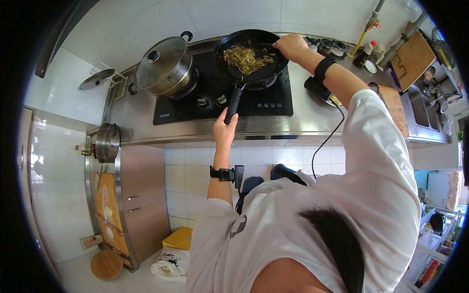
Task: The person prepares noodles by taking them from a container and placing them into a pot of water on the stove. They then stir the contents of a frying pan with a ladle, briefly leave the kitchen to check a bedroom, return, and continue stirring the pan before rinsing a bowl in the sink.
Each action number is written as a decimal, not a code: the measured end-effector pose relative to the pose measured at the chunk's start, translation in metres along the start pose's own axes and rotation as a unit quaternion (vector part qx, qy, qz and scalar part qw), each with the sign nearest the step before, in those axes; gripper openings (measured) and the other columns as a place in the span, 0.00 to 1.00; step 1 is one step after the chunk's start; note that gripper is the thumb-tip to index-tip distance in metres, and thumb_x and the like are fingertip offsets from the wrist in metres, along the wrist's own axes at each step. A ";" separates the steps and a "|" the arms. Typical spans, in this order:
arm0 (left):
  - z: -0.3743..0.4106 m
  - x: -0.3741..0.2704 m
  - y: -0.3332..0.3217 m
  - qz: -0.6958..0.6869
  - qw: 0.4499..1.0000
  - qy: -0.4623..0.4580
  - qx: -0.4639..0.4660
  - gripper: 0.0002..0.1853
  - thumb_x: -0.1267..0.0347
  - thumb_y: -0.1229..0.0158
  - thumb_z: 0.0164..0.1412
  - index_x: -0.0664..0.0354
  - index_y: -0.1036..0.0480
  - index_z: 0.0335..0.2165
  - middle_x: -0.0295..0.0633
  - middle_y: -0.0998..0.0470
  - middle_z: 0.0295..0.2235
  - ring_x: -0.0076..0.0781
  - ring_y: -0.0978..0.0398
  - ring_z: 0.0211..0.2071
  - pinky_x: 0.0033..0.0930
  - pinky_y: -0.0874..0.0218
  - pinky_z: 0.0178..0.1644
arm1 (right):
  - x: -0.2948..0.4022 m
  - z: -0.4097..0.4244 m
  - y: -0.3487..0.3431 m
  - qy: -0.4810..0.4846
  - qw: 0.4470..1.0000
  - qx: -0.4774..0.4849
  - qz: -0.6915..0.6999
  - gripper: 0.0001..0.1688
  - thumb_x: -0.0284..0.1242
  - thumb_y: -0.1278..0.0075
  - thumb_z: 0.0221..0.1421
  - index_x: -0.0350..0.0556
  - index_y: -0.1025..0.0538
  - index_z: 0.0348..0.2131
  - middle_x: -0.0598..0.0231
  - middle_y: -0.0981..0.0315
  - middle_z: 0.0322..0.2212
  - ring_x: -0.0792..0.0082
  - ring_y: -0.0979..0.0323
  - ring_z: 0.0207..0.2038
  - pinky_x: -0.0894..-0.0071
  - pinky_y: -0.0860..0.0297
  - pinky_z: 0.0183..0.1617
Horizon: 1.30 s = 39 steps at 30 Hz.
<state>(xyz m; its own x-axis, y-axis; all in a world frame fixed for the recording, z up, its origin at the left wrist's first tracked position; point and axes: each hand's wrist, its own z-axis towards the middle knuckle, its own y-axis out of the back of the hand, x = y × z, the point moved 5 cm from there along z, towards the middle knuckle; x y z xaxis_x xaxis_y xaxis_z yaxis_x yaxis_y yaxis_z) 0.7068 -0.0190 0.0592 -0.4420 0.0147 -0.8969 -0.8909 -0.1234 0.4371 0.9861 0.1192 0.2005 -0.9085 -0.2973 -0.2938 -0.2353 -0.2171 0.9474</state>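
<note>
My left hand [225,129] grips the black handle [234,104] of a dark frying pan [229,42] over the right burner of a black glass gas hob [176,111]. Cooked shredded food [245,60], yellowish-brown, lies in the pan, mostly left of its middle. My right hand [292,47] is closed at the pan's right rim on a dark cooking utensil [264,45], which reaches in over the food and is hard to make out against the black pan. Left of the pan, a steel pot [172,78] with a glass lid [157,62] covers the other burner.
Jars [325,47] and bottles [362,55] stand at the back right. Farther right are a wooden cutting board [394,110] and a sink [421,106]. A plate of food is partly hidden under my right forearm. A cable [326,141] hangs from my right wrist device. At left sits a steel pot [107,143].
</note>
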 end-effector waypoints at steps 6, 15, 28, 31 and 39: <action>0.001 0.006 0.000 0.002 1.000 -0.014 -0.007 0.24 0.62 0.39 0.51 0.61 0.29 0.46 0.46 0.22 0.33 0.33 0.25 0.33 0.30 0.37 0.39 | -0.021 -0.004 0.027 -0.022 0.999 -0.011 -0.024 0.09 0.26 0.53 0.49 0.46 0.21 0.30 0.56 0.24 0.33 0.56 0.25 0.38 0.61 0.28 0.39; -0.004 0.004 0.005 0.003 1.000 -0.007 -0.009 0.24 0.62 0.39 0.51 0.61 0.29 0.46 0.47 0.22 0.33 0.34 0.25 0.33 0.30 0.37 0.40 | -0.016 -0.016 0.030 -0.023 0.940 0.244 0.237 0.15 0.31 0.59 0.51 0.52 0.21 0.35 0.59 0.30 0.14 0.69 0.32 0.12 0.69 0.34 0.18; 0.000 0.004 0.001 -0.034 0.999 -0.026 -0.015 0.23 0.64 0.39 0.51 0.64 0.29 0.45 0.42 0.23 0.33 0.25 0.29 0.32 0.27 0.38 0.39 | -0.043 -0.052 -0.047 -0.375 0.405 0.272 0.788 0.12 0.37 0.63 0.63 0.59 0.30 0.43 0.76 0.41 0.16 0.91 0.57 0.10 0.93 0.59 0.10; 0.004 0.008 -0.001 -0.037 0.999 -0.029 -0.010 0.24 0.64 0.38 0.51 0.64 0.29 0.45 0.43 0.23 0.33 0.25 0.29 0.32 0.27 0.38 0.39 | -0.064 -0.059 -0.045 -0.366 0.480 0.266 0.752 0.12 0.38 0.61 0.61 0.54 0.29 0.37 0.75 0.40 0.15 0.89 0.54 0.09 0.90 0.56 0.10; -0.002 0.005 0.006 0.010 1.000 0.005 -0.003 0.24 0.62 0.39 0.51 0.62 0.29 0.46 0.47 0.23 0.34 0.31 0.26 0.34 0.29 0.37 0.40 | -0.053 -0.036 0.062 -0.101 0.964 0.133 0.208 0.12 0.30 0.54 0.50 0.46 0.22 0.32 0.62 0.27 0.16 0.67 0.30 0.13 0.66 0.32 0.20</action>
<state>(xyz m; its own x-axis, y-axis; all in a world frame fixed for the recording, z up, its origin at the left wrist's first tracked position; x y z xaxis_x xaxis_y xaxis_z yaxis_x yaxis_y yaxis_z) 0.6990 -0.0218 0.0573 -0.4586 0.0018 -0.8886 -0.8813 -0.1294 0.4546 1.0324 0.0881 0.2700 -0.9858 -0.1143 0.1232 0.1075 0.1350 0.9850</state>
